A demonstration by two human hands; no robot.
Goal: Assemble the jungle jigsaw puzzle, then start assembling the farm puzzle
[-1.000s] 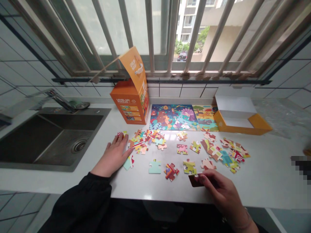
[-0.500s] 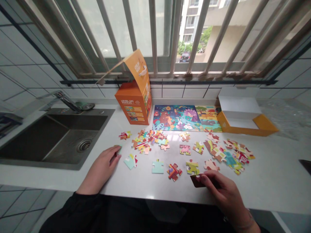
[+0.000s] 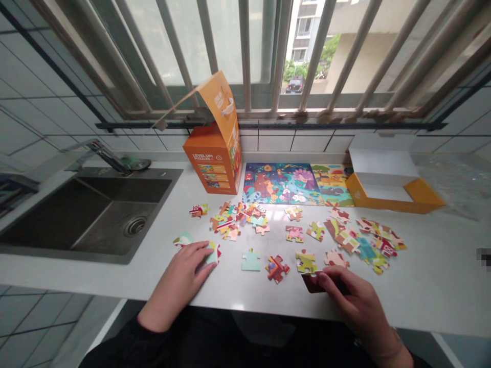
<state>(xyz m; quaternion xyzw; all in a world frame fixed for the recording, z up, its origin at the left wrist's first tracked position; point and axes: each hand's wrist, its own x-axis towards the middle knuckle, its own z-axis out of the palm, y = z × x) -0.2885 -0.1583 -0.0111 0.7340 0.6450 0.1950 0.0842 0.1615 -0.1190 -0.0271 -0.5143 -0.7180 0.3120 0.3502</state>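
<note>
- The right hand (image 3: 351, 294), lower right of centre, pinches a dark brown piece (image 3: 312, 284) between thumb and fingers. It grips only one end, presumably so that most of the piece stays in sight.
- The left hand (image 3: 186, 273), lower left of centre, lies palm down with fingers loosely bent over a pale green piece (image 3: 212, 254). The fingertips seem to touch it; whether they grasp it or merely rest there, I cannot tell.
- A white-and-green piece (image 3: 183, 238) lies just beyond that hand's knuckles, partly hidden by it.
- Between the hands, a plain teal piece (image 3: 250, 261), a red-brown piece (image 3: 276, 269) and a green piece (image 3: 306, 262) lie apart in a rough row, probably so each can be seen whole and lifted singly.
- Behind them, the left heap (image 3: 240, 220) at centre and the right heap (image 3: 358, 243) at right of centre overlap loosely; the gap between them looks like a deliberate split.
- Along the wall, the blue picture (image 3: 282, 184) and the yellow picture (image 3: 332, 181) lie flat, perhaps there to be out of the hands' way.
- The orange box (image 3: 213, 166) and the yellow box (image 3: 395, 202) flank them, flaps raised, likely pushed back to spare the front of the counter (image 3: 441, 276).
</note>
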